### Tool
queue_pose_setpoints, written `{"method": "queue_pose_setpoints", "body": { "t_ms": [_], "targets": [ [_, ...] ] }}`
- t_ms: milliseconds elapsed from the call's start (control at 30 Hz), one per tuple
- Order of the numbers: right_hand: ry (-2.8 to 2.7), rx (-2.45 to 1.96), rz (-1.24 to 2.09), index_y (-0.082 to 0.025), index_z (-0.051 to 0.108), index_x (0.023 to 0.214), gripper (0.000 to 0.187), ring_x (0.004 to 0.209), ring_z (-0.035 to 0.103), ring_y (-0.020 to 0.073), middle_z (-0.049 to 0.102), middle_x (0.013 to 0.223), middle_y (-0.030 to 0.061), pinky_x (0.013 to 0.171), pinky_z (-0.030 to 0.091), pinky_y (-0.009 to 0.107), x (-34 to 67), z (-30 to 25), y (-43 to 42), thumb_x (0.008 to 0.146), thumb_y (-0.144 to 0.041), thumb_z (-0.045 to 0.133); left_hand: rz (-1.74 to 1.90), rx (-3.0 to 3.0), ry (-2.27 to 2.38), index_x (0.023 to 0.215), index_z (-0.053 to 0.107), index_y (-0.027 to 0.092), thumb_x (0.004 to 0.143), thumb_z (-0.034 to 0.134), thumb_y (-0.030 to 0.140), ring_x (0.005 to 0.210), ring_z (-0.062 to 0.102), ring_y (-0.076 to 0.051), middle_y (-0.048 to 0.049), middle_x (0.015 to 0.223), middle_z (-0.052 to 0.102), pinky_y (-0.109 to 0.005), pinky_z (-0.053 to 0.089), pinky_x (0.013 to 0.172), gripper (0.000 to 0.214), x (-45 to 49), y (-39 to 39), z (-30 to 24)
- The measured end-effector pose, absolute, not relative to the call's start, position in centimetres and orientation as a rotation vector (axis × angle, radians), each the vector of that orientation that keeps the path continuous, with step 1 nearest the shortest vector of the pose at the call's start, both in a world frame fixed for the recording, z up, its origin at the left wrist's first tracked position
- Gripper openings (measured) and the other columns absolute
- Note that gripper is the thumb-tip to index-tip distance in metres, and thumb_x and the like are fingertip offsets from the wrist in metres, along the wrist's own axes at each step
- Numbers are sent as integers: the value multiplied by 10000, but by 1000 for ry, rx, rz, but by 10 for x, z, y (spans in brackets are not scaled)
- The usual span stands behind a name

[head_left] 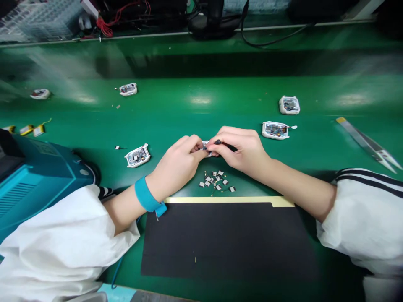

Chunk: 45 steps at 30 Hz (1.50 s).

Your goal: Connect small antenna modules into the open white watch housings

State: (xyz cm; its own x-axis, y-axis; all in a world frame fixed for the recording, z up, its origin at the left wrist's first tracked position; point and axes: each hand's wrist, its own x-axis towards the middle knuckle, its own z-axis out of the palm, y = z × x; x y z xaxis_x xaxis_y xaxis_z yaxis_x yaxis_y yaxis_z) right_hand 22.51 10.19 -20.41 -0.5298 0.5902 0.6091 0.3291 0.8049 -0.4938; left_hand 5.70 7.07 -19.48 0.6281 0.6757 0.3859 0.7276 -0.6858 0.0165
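Tiny board work on the green bench (201,100), both hands tight together

Closest in, a black mat (220,241) with a cream strip along its far edge lay on the bench, and a teal wrist strap (147,195) wrapped the left wrist. Just past the mat sat a loose scatter of small silver-and-black parts (215,181). Right above it, the left hand (178,165) and right hand (239,151) almost met, both pinching a small white-framed circuit module (205,147), mostly hidden by fingers, while the right also held a slim black tool (226,146) against it. A teal machine (40,176) sat off left. Farther out lay five more white-framed modules (275,130), with yellow-wrapped batteries (31,130) far left and long metal tweezers (367,142) right.
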Motion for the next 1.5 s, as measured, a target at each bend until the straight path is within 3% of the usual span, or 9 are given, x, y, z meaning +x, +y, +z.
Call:
{"method": "queue_pose_setpoints", "body": {
  "t_ms": [467, 667, 800, 1500],
  "targets": [
    [-2184, -658, 355, -125, 578, 669, 139, 570, 500, 77, 552, 614, 13, 528, 407, 191, 223, -204, 102, 781, -115, 496, -559, -2702, -1205, 760, 587, 138, 826, 397, 137, 746, 500, -133, -36, 826, 569, -224, 430, 694, 201, 57, 72, -195],
    [-1797, -841, 904, -112, 572, 704, 115, 496, 544, 52, 548, 627, -4, 484, 474, 155, 224, -204, 102, 785, -162, 507, -637, -2758, -1250, 859, 609, 171, 811, 437, 128, 755, 515, -126, -20, 848, 585, -227, 435, 686, 184, 56, 71, -194],
    [-1572, -880, 1049, -107, 559, 698, 108, 486, 554, 59, 542, 566, -16, 476, 487, 151, 225, -204, 104, 773, -173, 520, -631, -2769, -1281, 875, 610, 174, 811, 429, 118, 780, 522, -130, -23, 854, 586, -236, 438, 684, 200, 56, 70, -193],
    [-1649, -925, 1012, -135, 551, 708, 107, 514, 539, 44, 536, 590, -34, 494, 468, 144, 227, -206, 105, 786, -205, 530, -630, -2816, -1395, 941, 568, 171, 833, 436, 178, 807, 539, -118, -26, 871, 576, -234, 451, 731, 170, 58, 70, -188]
  ]
}}
